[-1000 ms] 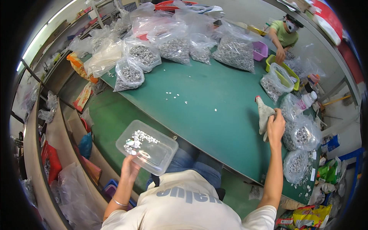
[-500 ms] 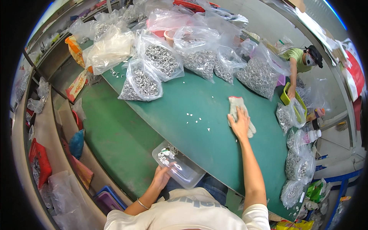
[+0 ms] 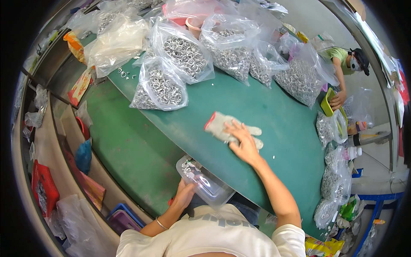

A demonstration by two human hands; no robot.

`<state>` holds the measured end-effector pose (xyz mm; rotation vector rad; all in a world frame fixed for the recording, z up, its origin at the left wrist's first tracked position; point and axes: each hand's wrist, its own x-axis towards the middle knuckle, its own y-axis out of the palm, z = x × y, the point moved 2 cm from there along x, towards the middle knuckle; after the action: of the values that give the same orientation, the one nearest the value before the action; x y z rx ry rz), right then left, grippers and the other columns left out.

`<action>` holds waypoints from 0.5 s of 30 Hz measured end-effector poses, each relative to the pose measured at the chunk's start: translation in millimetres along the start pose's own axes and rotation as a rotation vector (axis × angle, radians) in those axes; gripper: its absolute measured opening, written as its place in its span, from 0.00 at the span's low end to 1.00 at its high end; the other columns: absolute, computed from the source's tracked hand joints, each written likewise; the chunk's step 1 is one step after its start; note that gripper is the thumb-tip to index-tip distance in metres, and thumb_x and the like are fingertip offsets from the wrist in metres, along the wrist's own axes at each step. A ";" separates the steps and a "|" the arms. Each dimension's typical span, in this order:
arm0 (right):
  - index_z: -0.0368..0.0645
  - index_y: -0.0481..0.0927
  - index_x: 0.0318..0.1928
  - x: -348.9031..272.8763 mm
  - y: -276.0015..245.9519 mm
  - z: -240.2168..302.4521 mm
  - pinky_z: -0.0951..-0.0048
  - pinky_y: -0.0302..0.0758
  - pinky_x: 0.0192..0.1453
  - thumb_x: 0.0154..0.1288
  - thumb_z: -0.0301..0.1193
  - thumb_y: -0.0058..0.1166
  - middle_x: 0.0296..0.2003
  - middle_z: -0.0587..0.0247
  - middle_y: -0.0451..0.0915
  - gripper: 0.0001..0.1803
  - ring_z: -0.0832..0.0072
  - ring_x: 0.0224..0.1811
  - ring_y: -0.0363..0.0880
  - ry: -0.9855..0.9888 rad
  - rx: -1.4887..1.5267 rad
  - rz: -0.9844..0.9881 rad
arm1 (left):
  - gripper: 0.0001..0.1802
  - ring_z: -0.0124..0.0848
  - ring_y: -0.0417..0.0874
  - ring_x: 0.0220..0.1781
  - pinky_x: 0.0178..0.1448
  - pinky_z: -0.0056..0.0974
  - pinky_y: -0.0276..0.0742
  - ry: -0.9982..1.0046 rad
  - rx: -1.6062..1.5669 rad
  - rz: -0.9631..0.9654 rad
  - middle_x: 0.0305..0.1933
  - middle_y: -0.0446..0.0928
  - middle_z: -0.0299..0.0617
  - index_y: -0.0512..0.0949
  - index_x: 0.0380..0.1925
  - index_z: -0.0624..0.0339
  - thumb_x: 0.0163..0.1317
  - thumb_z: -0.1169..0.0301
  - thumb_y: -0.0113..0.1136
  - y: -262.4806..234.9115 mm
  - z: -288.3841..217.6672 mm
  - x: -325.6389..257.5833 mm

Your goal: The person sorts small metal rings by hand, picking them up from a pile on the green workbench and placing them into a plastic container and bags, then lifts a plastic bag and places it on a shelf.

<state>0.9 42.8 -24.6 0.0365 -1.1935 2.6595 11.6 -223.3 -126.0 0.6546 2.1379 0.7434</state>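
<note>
My left hand (image 3: 185,193) grips a clear plastic tub (image 3: 209,188) at the near edge of the green table (image 3: 192,115). Inside the tub lie silvery and white bits (image 3: 190,166). My right hand (image 3: 245,143) lies with spread fingers on a pale grey knit glove (image 3: 222,126), pressing it to the tabletop. The glove's red-trimmed cuff points left, and its fingers stick out past my hand to the right. A small white bit (image 3: 274,157) sits to the right of that hand.
Open clear bags of metal rings (image 3: 160,90) stand along the table's far side. More filled bags (image 3: 329,184) line the right edge. A co-worker's hand (image 3: 338,100) reaches into a yellow-green basket (image 3: 327,103). Shelving with a red basket (image 3: 44,186) runs along the left.
My right hand has swept left with the glove, which has turned so its cuff points left. The white bits formerly scattered mid-table no longer show there. My left hand still holds the tub.
</note>
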 end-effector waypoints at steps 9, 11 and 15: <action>0.43 0.75 0.48 -82.7 16.9 79.8 0.52 0.50 0.69 0.45 0.20 0.47 0.51 0.59 0.75 0.24 0.59 0.64 0.61 0.058 0.275 0.123 | 0.33 0.44 0.71 0.57 0.60 0.46 0.67 -0.002 0.049 0.048 0.57 0.65 0.54 0.52 0.60 0.61 0.53 0.80 0.47 12.7 -12.4 -2.1; 0.40 0.76 0.46 -98.0 1.2 83.3 0.58 0.59 0.65 0.45 0.20 0.45 0.48 0.56 0.76 0.23 0.61 0.58 0.69 0.145 0.343 0.024 | 0.33 0.46 0.70 0.57 0.60 0.46 0.67 0.052 0.044 0.029 0.58 0.64 0.55 0.51 0.60 0.61 0.52 0.79 0.48 11.7 -11.6 -1.4; 0.39 0.77 0.44 -136.1 -70.1 31.1 0.62 0.64 0.61 0.46 0.20 0.42 0.48 0.53 0.76 0.21 0.58 0.56 0.71 0.448 0.335 -0.479 | 0.33 0.47 0.70 0.57 0.60 0.47 0.66 -0.053 0.009 0.033 0.57 0.64 0.56 0.51 0.60 0.61 0.54 0.78 0.49 15.3 -15.0 -10.5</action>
<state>146.4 38.4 32.1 -0.1844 -0.5131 2.2427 9.0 -223.8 -102.3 0.7090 2.0874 0.7263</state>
